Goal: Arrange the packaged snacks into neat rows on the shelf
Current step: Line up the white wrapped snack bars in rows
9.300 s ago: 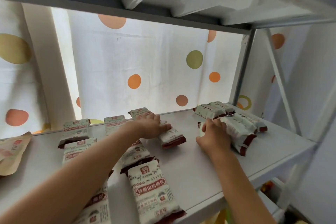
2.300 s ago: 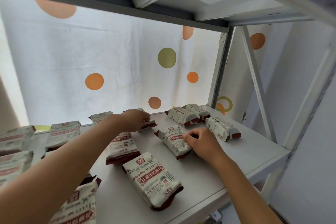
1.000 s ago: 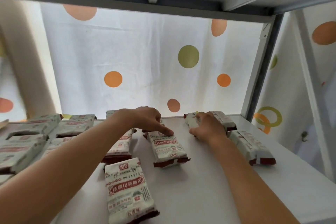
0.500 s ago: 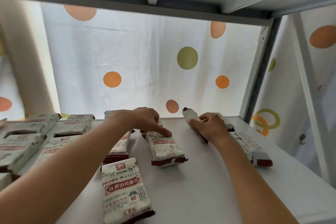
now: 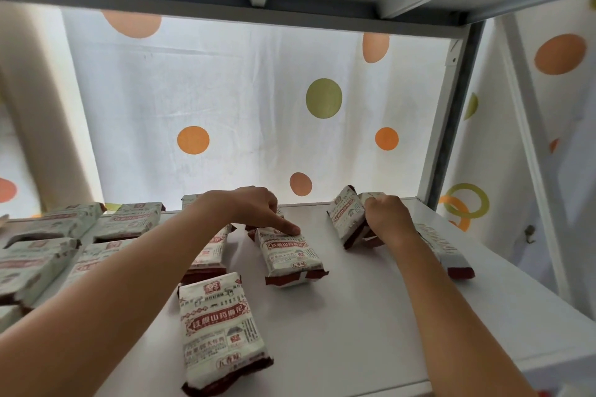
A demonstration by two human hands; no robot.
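Right grip [image 5: 385, 219] curled round tilted snack pack [image 5: 345, 219]; left grip [image 5: 258, 208], forefinger extended, pressing flat pack [image 5: 290, 255] on shelf [image 5: 371, 316].

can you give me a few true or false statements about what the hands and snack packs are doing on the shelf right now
1. The right hand grips a tilted snack pack, raised on its edge. True.
2. The left hand is lifting a pack clear of the shelf. False: its index finger presses on a flat pack lying on the white shelf.
3. The nearest pack lies untouched. True.
4. The curtain behind is plain white. False: it has coloured dots.
5. All packs sit right of the hands. False: several lie at the left.
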